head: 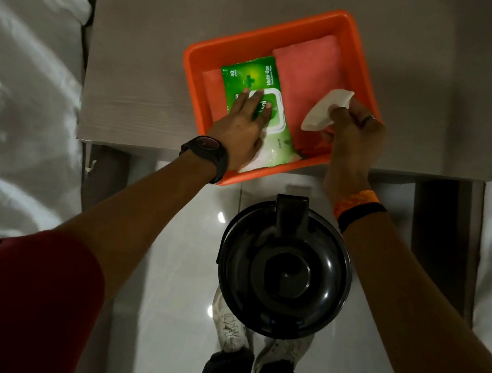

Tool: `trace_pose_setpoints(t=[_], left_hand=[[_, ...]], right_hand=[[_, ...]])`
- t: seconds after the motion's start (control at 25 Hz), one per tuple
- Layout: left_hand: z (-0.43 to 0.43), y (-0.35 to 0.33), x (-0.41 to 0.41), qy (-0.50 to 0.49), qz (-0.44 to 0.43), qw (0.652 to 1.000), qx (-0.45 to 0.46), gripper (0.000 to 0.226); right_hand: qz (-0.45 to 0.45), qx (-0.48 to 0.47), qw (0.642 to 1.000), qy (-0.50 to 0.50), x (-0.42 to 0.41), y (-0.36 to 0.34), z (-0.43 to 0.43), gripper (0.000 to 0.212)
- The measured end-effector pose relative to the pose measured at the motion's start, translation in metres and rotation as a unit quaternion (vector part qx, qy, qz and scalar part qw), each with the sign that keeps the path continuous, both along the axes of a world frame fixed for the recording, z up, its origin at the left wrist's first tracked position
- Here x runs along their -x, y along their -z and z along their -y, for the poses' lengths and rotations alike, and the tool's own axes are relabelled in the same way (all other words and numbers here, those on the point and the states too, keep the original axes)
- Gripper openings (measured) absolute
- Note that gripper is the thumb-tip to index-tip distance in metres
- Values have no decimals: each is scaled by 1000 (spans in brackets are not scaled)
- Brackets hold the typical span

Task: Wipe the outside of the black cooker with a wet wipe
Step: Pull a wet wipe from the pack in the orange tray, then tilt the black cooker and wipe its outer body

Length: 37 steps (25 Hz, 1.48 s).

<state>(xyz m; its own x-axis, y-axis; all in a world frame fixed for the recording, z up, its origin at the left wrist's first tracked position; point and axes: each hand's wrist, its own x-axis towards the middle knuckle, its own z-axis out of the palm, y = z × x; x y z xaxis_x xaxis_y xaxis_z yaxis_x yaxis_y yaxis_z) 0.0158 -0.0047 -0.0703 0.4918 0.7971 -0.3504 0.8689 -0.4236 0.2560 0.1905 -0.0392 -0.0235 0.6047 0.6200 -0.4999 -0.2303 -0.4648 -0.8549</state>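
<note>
Left hand flat and released on the green wipes pack in the orange tray, right hand grip pinching a white wet wipe, black cooker below on the floor

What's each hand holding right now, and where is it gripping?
The right hand pinches a white wipe along one edge. The left hand holds nothing; it presses flat on the green wipe pack over its flap.
</note>
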Motion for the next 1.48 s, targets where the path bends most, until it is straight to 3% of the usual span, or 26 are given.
trace_pose_setpoints(t=[0.2, 0.32, 0.36, 0.44, 0.52, 0.56, 0.64, 0.72, 0.88, 1.0, 1.04, 1.12, 1.2, 1.24, 1.28, 1.36, 1.44, 1.48], left_hand=[[2, -13, -21, -10, -119, 993, -23, 61], [1, -39, -26, -44, -103, 994, 6, 58], [7, -47, -31, -60, -37, 997, -12, 53], [38, -60, -45, -117, 206, 971, -30, 38], [81, -74, -62, -192, 423, 884, 47, 26], [98, -76, -69, -208, 463, 858, 83, 29], [124, -70, -79, -220, 449, 857, 123, 37], [140, -61, -89, -219, 422, 869, 139, 29], [172, -42, -102, -178, 393, 885, 176, 33], [193, -26, -111, -173, 371, 895, 179, 22], [198, -20, -116, -206, 378, 885, 180, 16], [205, -8, -123, -321, 416, 824, 212, 8], [210, 1, -129, -412, 435, 757, 261, 9], [212, 7, -132, -416, 423, 761, 263, 9], [213, 11, -133, -392, 402, 788, 251, 9], [215, 13, -138, -304, 365, 848, 235, 10], [215, 15, -143, -268, 366, 850, 266, 15], [216, 14, -146, -267, 373, 841, 288, 17]], right_hand=[[-12, -25, 999, -22, -7, -6, 18, 33], [-98, -50, 994, -18, -10, -17, 39, 32], [-126, -51, 991, -3, -13, -21, 47, 32], [-158, -48, 986, 28, -21, -22, 69, 29], [-171, -55, 983, 39, -29, -21, 95, 21], [-172, -54, 983, 36, -32, -19, 108, 21], [-173, -44, 984, 29, -37, -14, 133, 24], [-178, -33, 983, 24, -44, -8, 157, 24], [-243, -26, 967, 65, -60, 9, 200, 10], [-273, -28, 956, 102, -69, 21, 224, 28], [-258, -29, 961, 100, -74, 26, 233, 35], [-202, -12, 978, 60, -80, 37, 251, 41], [-40, 86, 993, -71, -87, 50, 267, 46], [41, 135, 982, -128, -90, 54, 274, 50], [71, 154, 976, -137, -93, 57, 277, 51], [-33, 86, 994, -60, -101, 58, 276, 46], [-172, 22, 984, -31, -109, 62, 269, 41], [-187, 18, 980, -61, -112, 64, 264, 42]])
